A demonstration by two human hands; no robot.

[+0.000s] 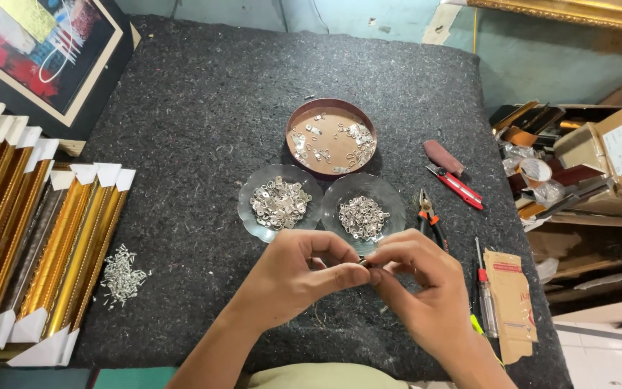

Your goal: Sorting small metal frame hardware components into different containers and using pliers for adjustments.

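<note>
Over the dark grey felt mat [203, 108], just below two clear glass dishes of small silver metal hangers [280, 203], left hand [298, 274] and right hand [419, 277] pinch one tiny metal piece [363, 264] between their fingertips.

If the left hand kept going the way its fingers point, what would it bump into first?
The left hand points right, so it would first meet the right hand, whose fingertips already seem to touch it around a tiny metal piece.

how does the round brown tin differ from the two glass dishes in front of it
The brown tin is opaque with an upright wall; the two glass dishes are clear with wavy rims. The brown tin's metal bits lie scattered thinly; each of the glass dishes holds a heaped pile. All sit on the dark felt.
</note>
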